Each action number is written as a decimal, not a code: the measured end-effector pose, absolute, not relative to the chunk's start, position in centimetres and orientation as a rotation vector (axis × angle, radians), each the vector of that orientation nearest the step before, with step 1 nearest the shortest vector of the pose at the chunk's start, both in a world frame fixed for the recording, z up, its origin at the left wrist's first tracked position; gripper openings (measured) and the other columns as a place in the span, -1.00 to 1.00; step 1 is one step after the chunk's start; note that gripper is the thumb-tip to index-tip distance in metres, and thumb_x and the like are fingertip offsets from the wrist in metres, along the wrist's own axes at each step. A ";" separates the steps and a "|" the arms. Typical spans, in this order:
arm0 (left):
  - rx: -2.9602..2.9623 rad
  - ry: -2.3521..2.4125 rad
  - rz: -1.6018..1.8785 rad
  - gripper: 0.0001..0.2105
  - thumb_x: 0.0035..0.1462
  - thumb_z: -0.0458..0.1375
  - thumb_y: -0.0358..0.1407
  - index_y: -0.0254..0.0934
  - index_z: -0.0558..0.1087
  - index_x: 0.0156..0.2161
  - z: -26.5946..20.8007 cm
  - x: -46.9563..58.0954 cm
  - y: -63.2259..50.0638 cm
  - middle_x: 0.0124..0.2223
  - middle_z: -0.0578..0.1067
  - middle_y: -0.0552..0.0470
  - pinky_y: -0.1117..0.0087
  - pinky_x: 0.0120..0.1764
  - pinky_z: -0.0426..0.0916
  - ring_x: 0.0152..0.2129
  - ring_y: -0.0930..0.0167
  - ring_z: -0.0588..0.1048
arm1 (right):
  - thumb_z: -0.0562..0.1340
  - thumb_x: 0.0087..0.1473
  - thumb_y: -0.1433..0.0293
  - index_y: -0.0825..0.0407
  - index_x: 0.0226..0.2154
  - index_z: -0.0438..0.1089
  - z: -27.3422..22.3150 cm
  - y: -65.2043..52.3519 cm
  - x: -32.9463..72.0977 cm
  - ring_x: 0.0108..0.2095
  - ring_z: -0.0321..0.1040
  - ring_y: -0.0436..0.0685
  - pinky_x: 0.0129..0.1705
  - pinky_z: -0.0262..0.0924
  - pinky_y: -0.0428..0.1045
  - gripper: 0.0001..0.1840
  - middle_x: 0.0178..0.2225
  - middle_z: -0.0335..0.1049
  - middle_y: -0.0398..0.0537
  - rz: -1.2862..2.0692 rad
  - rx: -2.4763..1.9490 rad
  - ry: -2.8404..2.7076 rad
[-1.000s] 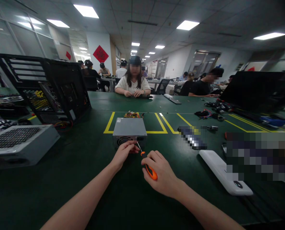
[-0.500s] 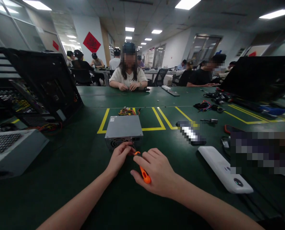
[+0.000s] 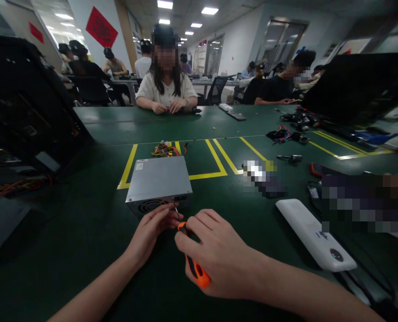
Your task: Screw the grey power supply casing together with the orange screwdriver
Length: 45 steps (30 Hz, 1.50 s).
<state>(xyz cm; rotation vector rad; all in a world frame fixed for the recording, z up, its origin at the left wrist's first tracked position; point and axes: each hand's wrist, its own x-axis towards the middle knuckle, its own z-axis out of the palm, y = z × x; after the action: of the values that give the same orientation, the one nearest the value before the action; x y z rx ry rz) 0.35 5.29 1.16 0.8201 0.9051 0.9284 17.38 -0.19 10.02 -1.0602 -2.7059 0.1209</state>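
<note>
A grey computer power supply lies on the green table, its fan grille towards me and a bundle of coloured wires behind it. My right hand is wrapped around the orange and black handle of a screwdriver. The thin shaft points at the lower right of the power supply's near face; whether the tip sits in a screw is too small to tell. My left hand is at that same face, its fingertips loosely closed about the shaft.
A white power bank with cables lies to the right, near a pixelated phone. A black computer case stands at left beside a second grey unit. Across the table sits a person. Loose cables lie at far right.
The view has tilted down and turned slightly, so the power supply appears further left and larger. My left fingers have loosened and spread somewhat around the shaft; my right hand's grip has rolled over the handle.
</note>
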 end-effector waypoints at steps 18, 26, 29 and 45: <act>0.391 0.842 0.837 -0.80 0.11 0.05 -0.39 -0.35 0.40 -0.15 1.4 1.1 5.8 -0.25 0.49 -0.07 0.61 -0.46 0.38 -0.50 0.55 0.46 | 0.18 -0.02 0.40 -0.05 -0.32 0.36 11.8 2.5 19.6 -0.42 0.27 -0.01 -0.37 0.21 -0.05 -0.87 -0.41 0.33 -0.16 0.769 -0.916 -1.898; 0.410 1.000 0.914 -0.80 0.11 -0.01 -0.47 -0.45 0.36 -0.16 1.6 1.4 5.2 -0.19 0.48 -0.20 0.54 -0.38 0.42 -0.38 0.45 0.49 | 0.24 -0.12 0.31 -0.05 -0.33 0.31 6.1 15.2 18.7 -0.34 0.32 -0.04 -0.26 0.17 -0.08 -0.79 -0.39 0.35 -0.22 0.979 -0.930 -0.884; 0.413 1.047 0.977 -0.80 0.11 -0.02 -0.45 -0.46 0.35 -0.15 1.8 1.3 4.6 -0.14 0.45 -0.25 0.45 -0.30 0.43 -0.29 0.36 0.49 | 0.27 -0.21 0.26 -0.01 -0.37 0.29 3.2 19.0 17.6 -0.39 0.31 -0.01 -0.38 0.14 -0.10 -0.73 -0.47 0.32 -0.21 1.096 -0.997 -0.819; 0.297 1.106 1.310 -0.61 0.18 -0.26 -0.39 -0.22 0.45 -0.25 3.8 -2.2 -3.2 -0.04 0.43 -0.03 0.27 -0.02 0.30 0.03 0.39 0.27 | 0.24 -0.25 0.29 -0.05 -0.34 0.12 3.1 12.4 8.8 -0.49 0.17 -0.04 -0.42 0.14 -0.11 -0.64 -0.45 0.18 -0.27 1.177 -0.893 -0.727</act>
<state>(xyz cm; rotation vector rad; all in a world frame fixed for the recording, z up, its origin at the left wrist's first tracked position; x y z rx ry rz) -2.20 -3.25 3.79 0.2965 1.1061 1.3102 8.83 12.43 3.13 -0.8933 -0.7265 1.1767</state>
